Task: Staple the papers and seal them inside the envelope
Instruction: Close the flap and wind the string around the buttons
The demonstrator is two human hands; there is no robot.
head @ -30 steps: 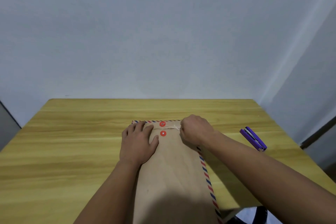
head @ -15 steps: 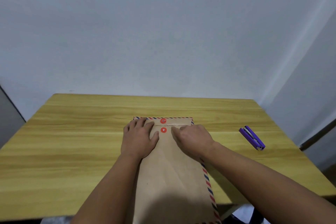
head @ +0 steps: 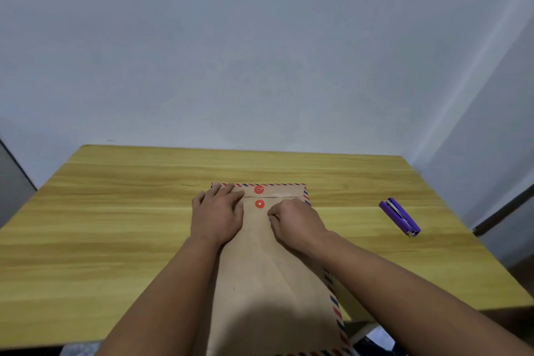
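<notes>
Lying lengthwise on the yellow wood-grain counter [head: 115, 225], the brown kraft paper envelope with a red-and-blue striped border [head: 268, 283] overhangs the near edge and points its folded flap toward the pale wall. Both hands rest on its upper half. The left hand [head: 216, 215] lies flat with straight fingers pressing the envelope's left side, fingertips up on the flap. The right hand [head: 294, 224] sits beside it with fingers curled under; whether they pinch anything I cannot tell. Between and just beyond the hands, two round red string-clasp buttons [head: 259, 196] sit one above the other. Well apart to the right lies a purple stapler [head: 400, 217].
</notes>
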